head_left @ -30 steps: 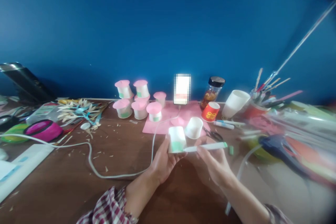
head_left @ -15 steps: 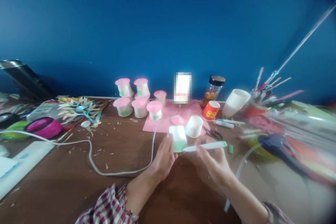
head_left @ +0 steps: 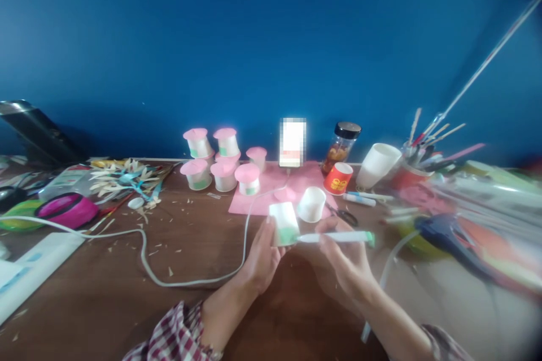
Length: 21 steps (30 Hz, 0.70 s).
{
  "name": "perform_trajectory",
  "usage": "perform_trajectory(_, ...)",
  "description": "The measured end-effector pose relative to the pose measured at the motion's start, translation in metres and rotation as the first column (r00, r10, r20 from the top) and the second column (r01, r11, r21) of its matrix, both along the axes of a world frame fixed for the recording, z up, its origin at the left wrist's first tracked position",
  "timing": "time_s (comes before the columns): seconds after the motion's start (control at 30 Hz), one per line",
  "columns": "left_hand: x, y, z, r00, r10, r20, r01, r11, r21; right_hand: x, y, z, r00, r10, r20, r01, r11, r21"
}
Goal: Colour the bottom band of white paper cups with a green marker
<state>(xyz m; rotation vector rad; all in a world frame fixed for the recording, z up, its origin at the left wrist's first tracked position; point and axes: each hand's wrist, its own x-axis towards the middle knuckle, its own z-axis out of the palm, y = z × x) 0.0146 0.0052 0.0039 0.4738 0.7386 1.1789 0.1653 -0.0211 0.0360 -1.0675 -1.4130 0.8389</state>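
Observation:
My left hand [head_left: 263, 256] is closed round a white paper cup [head_left: 283, 215] with a patch of green colour along its lower part. In my right hand [head_left: 348, 259] lies a green marker [head_left: 345, 237], held near its middle, with its tip at the cup's coloured edge. Whether the tip touches the paper I cannot tell. Just behind stands another white paper cup [head_left: 312, 205], plain, beside a pair of scissors [head_left: 348, 216]. Several white cups with pink paper discs on top [head_left: 225, 177] stand further back to the left, some stacked, some with green patches.
A pink sheet [head_left: 241, 203] lies under a lit phone [head_left: 292, 144] on a stand. A white cable [head_left: 146, 262] winds across the table. To the right are a red cup [head_left: 339, 179], a dark-lidded jar [head_left: 339, 149], a tall white cup [head_left: 378, 164] and a glue gun [head_left: 461, 248].
The marker has shifted slightly right in my right hand. My left hand has turned the cup a little, and its green patch looks larger.

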Motion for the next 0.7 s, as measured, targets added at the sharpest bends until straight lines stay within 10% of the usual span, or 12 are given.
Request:
perform_trajectory(0.3, 0.0006, 0.0002, -0.0063, 1.0, 0.031, 0.007, -0.031, 1.0, -0.003, -0.0037, -0.0066, 0.0001, 0.966, -0.104, 0.237, 0.044, 0.969, 0.244)
perform_trajectory(0.7, -0.0004, -0.0026, -0.002, 1.0, 0.019, -0.022, -0.018, 0.998, 0.062, -0.0018, -0.0065, -0.0061, 0.947, -0.117, 0.298, 0.065, 0.982, 0.176)
